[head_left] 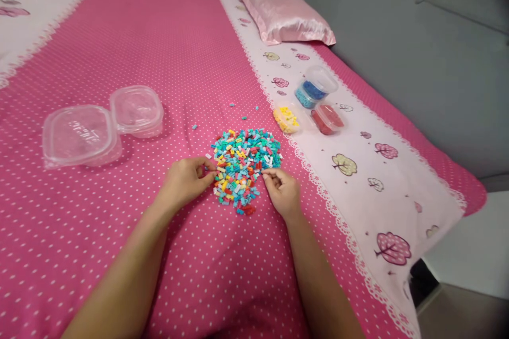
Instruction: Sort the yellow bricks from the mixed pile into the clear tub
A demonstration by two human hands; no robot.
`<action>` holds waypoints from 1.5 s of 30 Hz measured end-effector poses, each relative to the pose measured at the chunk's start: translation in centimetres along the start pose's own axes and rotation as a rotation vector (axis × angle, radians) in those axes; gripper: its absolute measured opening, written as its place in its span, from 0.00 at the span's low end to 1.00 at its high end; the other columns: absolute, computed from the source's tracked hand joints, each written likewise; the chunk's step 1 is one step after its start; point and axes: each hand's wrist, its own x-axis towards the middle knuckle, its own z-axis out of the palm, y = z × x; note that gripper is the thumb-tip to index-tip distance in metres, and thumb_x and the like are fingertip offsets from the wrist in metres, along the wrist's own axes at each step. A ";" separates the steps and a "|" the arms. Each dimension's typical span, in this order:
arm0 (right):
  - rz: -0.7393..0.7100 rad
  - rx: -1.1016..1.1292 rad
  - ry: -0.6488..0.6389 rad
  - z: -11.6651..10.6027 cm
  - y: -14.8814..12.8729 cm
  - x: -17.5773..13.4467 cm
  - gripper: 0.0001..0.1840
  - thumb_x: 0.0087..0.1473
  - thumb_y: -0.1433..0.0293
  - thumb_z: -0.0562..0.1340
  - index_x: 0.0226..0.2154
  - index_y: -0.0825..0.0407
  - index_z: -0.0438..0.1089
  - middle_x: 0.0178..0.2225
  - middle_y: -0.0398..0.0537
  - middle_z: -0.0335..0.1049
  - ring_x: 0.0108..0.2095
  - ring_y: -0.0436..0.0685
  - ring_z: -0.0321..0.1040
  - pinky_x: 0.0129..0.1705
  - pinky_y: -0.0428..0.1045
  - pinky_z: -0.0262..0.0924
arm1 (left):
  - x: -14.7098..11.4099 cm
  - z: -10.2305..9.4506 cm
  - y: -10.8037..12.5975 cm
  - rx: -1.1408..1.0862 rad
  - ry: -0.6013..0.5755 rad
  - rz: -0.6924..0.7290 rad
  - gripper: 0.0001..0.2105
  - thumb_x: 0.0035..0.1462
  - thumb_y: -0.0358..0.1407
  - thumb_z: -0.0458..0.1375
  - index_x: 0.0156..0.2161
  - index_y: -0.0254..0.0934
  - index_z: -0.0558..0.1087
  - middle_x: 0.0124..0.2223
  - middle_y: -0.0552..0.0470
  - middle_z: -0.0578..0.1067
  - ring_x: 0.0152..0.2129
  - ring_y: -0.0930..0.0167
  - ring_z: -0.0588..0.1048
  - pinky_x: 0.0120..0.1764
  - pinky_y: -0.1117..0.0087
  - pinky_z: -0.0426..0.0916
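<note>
A heap of tiny building bricks (244, 161) in teal, blue, yellow, red and white lies on the pink dotted bedspread. At its left edge is my left hand (186, 180), thumb and fingertips pinched together and touching the outer bricks. My right hand (283, 190) is at the heap's right edge, fingers curled and thumb against the index finger. Whatever sits in either pinch is too small to make out. A few stray bricks, one a blue brick (194, 127), lie beyond the heap.
Two clear plastic containers with lids (79, 135) stand at the left. To the right are small tubs of yellow bricks (287, 119), red bricks (326, 118) and blue bricks (313, 90). A pink satin pillow (284, 10) lies at the back beside a grey padded panel (409, 53).
</note>
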 end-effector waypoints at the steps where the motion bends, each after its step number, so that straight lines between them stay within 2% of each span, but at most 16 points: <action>1: -0.002 0.000 0.000 0.0 0.0 0.0 0.11 0.53 0.66 0.59 0.33 0.53 0.75 0.21 0.40 0.67 0.19 0.47 0.57 0.23 0.44 0.52 | 0.0 0.0 0.0 -0.003 0.003 -0.003 0.15 0.48 0.44 0.53 0.33 0.37 0.76 0.17 0.58 0.63 0.16 0.73 0.62 0.23 0.72 0.53; 11: 0.003 0.015 0.002 0.0 0.1 0.0 0.11 0.53 0.65 0.58 0.34 0.52 0.75 0.23 0.42 0.70 0.19 0.48 0.58 0.24 0.45 0.54 | 0.1 0.3 -0.1 0.000 -0.020 0.012 0.19 0.49 0.44 0.53 0.40 0.35 0.76 0.17 0.60 0.60 0.14 0.74 0.59 0.23 0.72 0.52; 16: 0.003 0.014 0.000 0.0 0.1 0.0 0.11 0.53 0.65 0.59 0.33 0.52 0.75 0.22 0.41 0.69 0.19 0.48 0.57 0.24 0.45 0.53 | 0.0 0.7 0.0 -0.035 0.012 0.024 0.18 0.50 0.46 0.54 0.38 0.36 0.76 0.16 0.61 0.59 0.14 0.75 0.58 0.23 0.72 0.50; 22: 0.006 0.024 0.006 0.1 0.2 0.0 0.11 0.53 0.65 0.59 0.34 0.52 0.75 0.23 0.42 0.70 0.19 0.48 0.57 0.24 0.45 0.54 | 0.1 1.1 -0.1 -0.116 0.031 0.018 0.13 0.50 0.45 0.56 0.30 0.36 0.74 0.16 0.60 0.60 0.15 0.75 0.59 0.22 0.73 0.50; 25: 0.003 0.027 0.003 0.1 0.2 0.0 0.11 0.53 0.65 0.58 0.34 0.52 0.75 0.23 0.42 0.70 0.19 0.48 0.57 0.24 0.45 0.53 | 0.2 1.3 -0.2 -0.390 0.033 -0.050 0.11 0.47 0.43 0.60 0.29 0.35 0.72 0.18 0.58 0.64 0.16 0.75 0.60 0.21 0.74 0.51; 29: 0.010 0.040 -0.003 0.2 0.3 0.0 0.12 0.53 0.65 0.59 0.34 0.52 0.75 0.24 0.43 0.71 0.19 0.48 0.57 0.24 0.45 0.54 | 0.0 0.6 0.2 -0.944 0.005 -0.174 0.10 0.46 0.38 0.65 0.27 0.33 0.71 0.19 0.58 0.65 0.15 0.80 0.59 0.18 0.79 0.54; 32: 0.016 0.043 -0.004 0.2 0.3 0.0 0.12 0.53 0.65 0.59 0.34 0.52 0.75 0.24 0.43 0.70 0.19 0.48 0.57 0.24 0.45 0.54 | -0.1 -0.5 1.1 -1.334 -0.061 -0.300 0.03 0.49 0.29 0.61 0.27 0.32 0.72 0.23 0.55 0.70 0.18 0.80 0.66 0.22 0.81 0.63; 34: 0.016 0.044 -0.005 0.1 0.3 0.0 0.12 0.53 0.65 0.59 0.34 0.52 0.75 0.23 0.43 0.70 0.19 0.48 0.57 0.24 0.45 0.54 | -0.1 -1.1 1.6 -1.517 -0.086 -0.409 0.05 0.52 0.24 0.56 0.27 0.30 0.73 0.27 0.50 0.74 0.21 0.78 0.71 0.26 0.82 0.68; 36: 0.015 0.043 -0.003 0.1 0.3 0.0 0.12 0.53 0.65 0.59 0.34 0.53 0.75 0.23 0.43 0.70 0.19 0.48 0.57 0.24 0.45 0.54 | -0.1 -1.6 1.8 -1.623 -0.112 -0.478 0.10 0.53 0.22 0.51 0.27 0.29 0.74 0.29 0.46 0.76 0.22 0.77 0.73 0.23 0.83 0.68; 40: 0.008 0.030 0.003 0.1 0.3 0.0 0.12 0.53 0.65 0.59 0.34 0.53 0.75 0.23 0.42 0.69 0.19 0.48 0.57 0.24 0.45 0.54 | -0.2 -2.0 1.9 -1.737 -0.143 -0.487 0.14 0.52 0.22 0.46 0.25 0.28 0.73 0.30 0.41 0.77 0.22 0.75 0.75 0.17 0.85 0.64; 45: 0.011 0.031 0.003 0.1 0.2 0.0 0.12 0.53 0.65 0.59 0.34 0.53 0.75 0.23 0.42 0.69 0.19 0.48 0.57 0.24 0.45 0.54 | -0.5 -2.5 2.1 -1.695 -0.105 -0.493 0.13 0.50 0.26 0.47 0.28 0.27 0.75 0.31 0.41 0.77 0.24 0.72 0.76 0.21 0.82 0.68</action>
